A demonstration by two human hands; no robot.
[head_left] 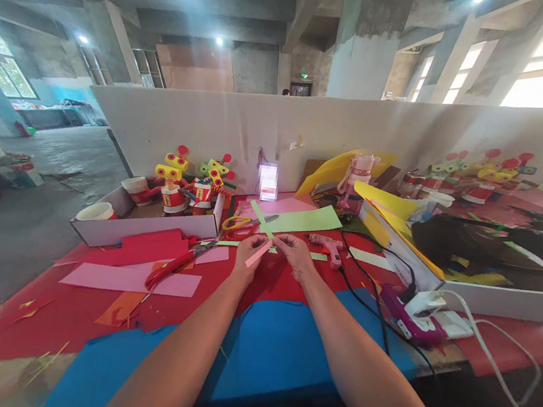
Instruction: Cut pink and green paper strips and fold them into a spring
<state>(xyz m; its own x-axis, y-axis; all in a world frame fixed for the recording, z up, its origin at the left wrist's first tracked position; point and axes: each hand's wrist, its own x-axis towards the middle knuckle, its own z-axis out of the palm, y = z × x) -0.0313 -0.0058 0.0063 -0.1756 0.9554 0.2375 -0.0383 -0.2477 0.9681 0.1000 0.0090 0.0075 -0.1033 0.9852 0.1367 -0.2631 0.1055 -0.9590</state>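
Note:
My left hand [247,254] is closed on a pink paper strip [257,255] that slants across its fingers. A light green paper strip [260,215] meets the pink one at an angle between my hands. My right hand [297,255] pinches the strips where they join; how they are fastened is too small to tell. Just beyond lie yellow-handled scissors [235,224] and a green paper sheet [306,222]. To the left, red-handled pliers [171,270] rest over pink paper [129,279]. A pink glue gun [329,246] is right of my right hand.
A white box [146,233] at left holds paper-cup figures [172,193] and cups. At right stands another box [500,300] with dark material and yellow paper. A purple power strip [410,317] with cables lies near it. Blue cloth [272,345] covers the front edge. A white partition [202,120] stands behind.

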